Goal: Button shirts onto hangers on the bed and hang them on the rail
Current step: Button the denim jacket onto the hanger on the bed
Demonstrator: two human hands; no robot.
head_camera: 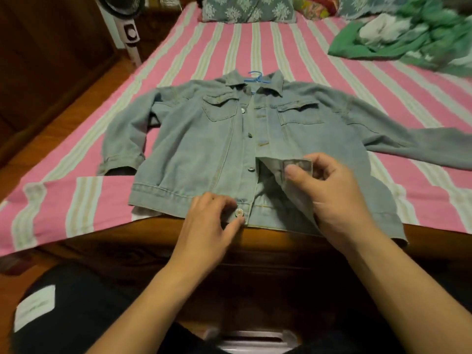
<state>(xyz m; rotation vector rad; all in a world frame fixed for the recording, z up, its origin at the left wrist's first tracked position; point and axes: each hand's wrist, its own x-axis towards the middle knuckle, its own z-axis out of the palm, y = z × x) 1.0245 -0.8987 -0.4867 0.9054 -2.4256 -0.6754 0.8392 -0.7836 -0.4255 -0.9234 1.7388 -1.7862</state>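
- Striped bed [293, 62], one pillow [249, 8], one fan [131, 31]
- One jacket [194, 149] on one hanger [255, 76], four buttons showing
- Left hand [212, 226] pinches the hem at the lowest button [239, 213]
- Right hand [329, 192] pinches the folded-back flap [297, 166]

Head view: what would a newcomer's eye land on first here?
A light denim jacket lies spread front-up on the pink striped bed, a blue hanger poking out of its collar. At the near hem, the left hand pinches the band by the bottom button, while the right hand holds the other front panel folded back. A green garment lies crumpled at far right.
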